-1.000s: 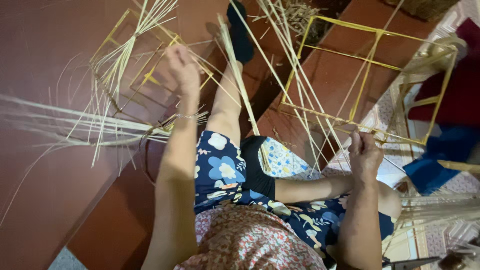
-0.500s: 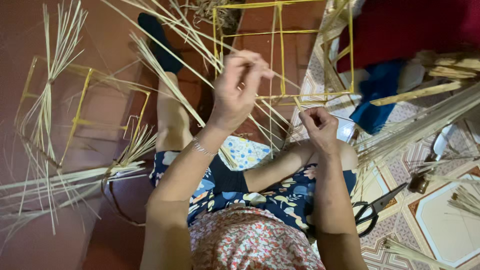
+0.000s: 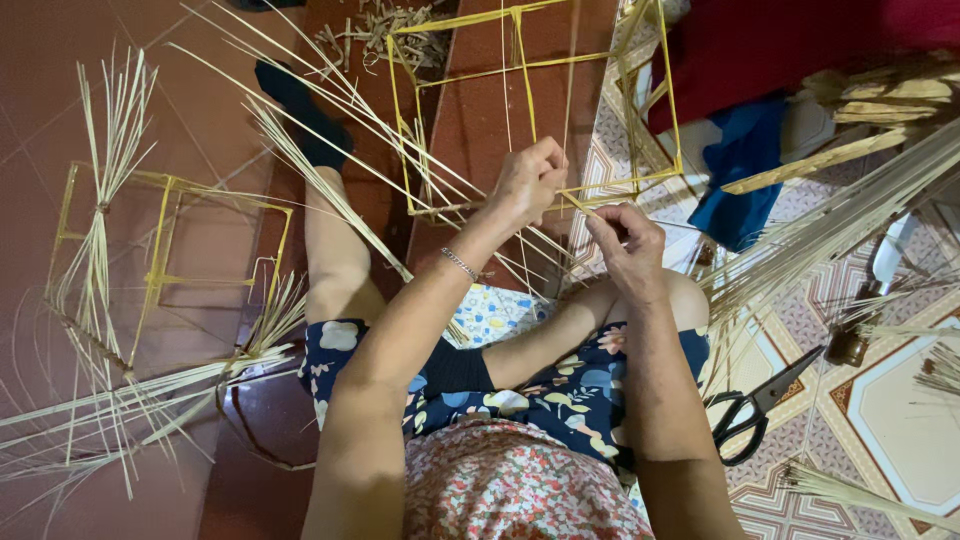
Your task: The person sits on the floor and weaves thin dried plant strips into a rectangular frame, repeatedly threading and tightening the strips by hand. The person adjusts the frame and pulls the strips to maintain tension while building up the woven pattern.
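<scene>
A yellow bamboo-strip frame (image 3: 530, 65) stands in front of my knees, with thin loose strips (image 3: 330, 190) fanning off its near edge. My left hand (image 3: 530, 180) is closed around the frame's lower rail and the strips there. Just right of it, my right hand (image 3: 628, 240) pinches a thin strip beside the same rail. Both hands nearly touch. I sit on the floor in a floral garment, one leg stretched forward.
A second strip frame (image 3: 160, 260) with splayed ends lies on the red floor at left. Black scissors (image 3: 755, 410) rest on the patterned tiles at right. Bundles of bamboo strips (image 3: 830, 230), red cloth (image 3: 780, 50) and blue cloth (image 3: 745, 170) sit at upper right.
My left hand came off the left frame and moved right to the central frame's lower rail. The right hand rose to meet it. The view swung rightward.
</scene>
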